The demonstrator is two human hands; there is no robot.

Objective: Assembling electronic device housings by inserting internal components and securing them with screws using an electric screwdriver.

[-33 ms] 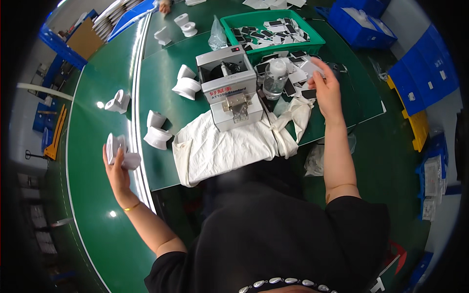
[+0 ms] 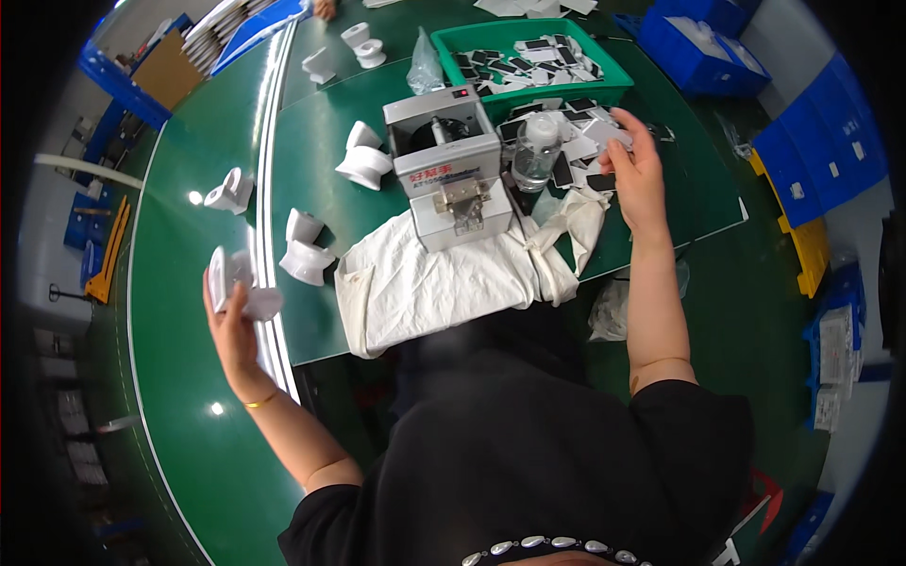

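Out over the left side of the table, my left hand (image 2: 231, 330) grips a glossy white toilet-shaped piece (image 2: 257, 304), its thumb against the near side. My right hand (image 2: 640, 184) is at the right, above a pile of black-and-white cards (image 2: 563, 170). Between its thumb and fingers is a pale flat card (image 2: 619, 138), partly covered by the fingers. More white pieces of the same shape stand around: one (image 2: 308, 262) just right of my left hand, another (image 2: 231, 191) beyond it, and one (image 2: 364, 168) beside the grey machine.
The grey box-shaped machine (image 2: 458, 241) stands in front of me on a white cloth (image 2: 425, 302). A clear bottle (image 2: 534, 174) is at its right. Behind are a green tray (image 2: 604, 92) of cards and a clear bag (image 2: 424, 66). Blue bins (image 2: 694, 71) line the far right.
My left hand and the white piece have shifted slightly to the right. The view has moved a little; the right hand stays over the card pile with the card.
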